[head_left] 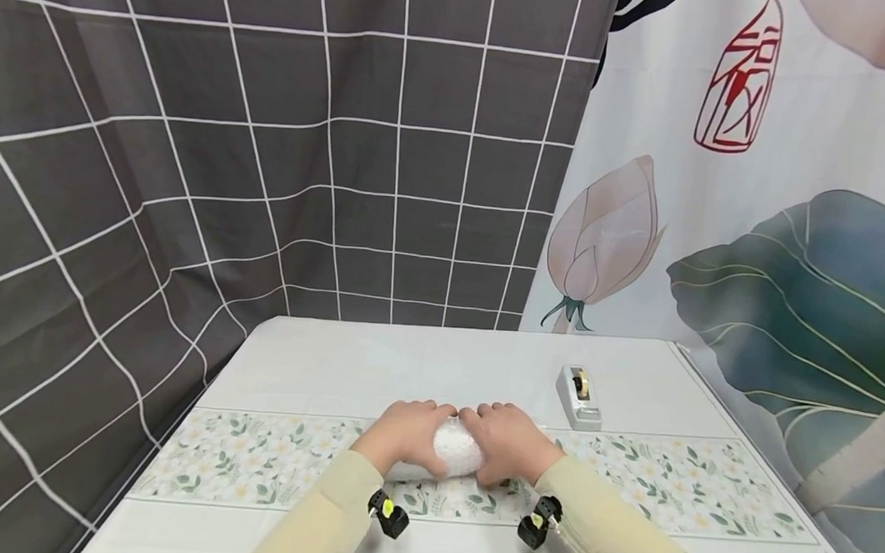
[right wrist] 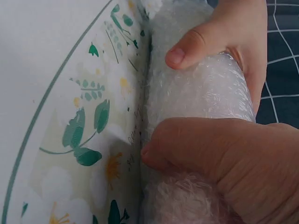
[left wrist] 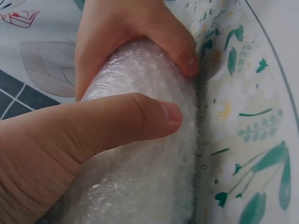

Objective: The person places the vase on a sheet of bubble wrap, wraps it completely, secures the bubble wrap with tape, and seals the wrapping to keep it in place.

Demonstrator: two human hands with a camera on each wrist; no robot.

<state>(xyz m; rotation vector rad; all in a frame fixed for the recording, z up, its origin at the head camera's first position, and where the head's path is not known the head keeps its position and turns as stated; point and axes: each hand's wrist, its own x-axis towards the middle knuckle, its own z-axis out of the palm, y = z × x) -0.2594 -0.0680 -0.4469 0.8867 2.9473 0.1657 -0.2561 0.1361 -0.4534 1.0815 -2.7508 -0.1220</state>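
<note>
Pale yellow sleeves [head_left: 317, 516] reach in from the near side, with a small black camera [head_left: 390, 516] at each wrist. Just beyond, I see the left hand [head_left: 407, 433] and the right hand [head_left: 510, 443] side by side, both gripping a plastic-wrapped roll [head_left: 458, 448], their thumbs on its near side. It lies crosswise on the floral band [head_left: 253, 459], mid-table. Farther off to the right sits a white tape dispenser [head_left: 579, 398] on the table [head_left: 378, 365]. Behind hangs a dark checked curtain [head_left: 269, 150]; at the right, a flower-printed white curtain [head_left: 648, 78].
</note>
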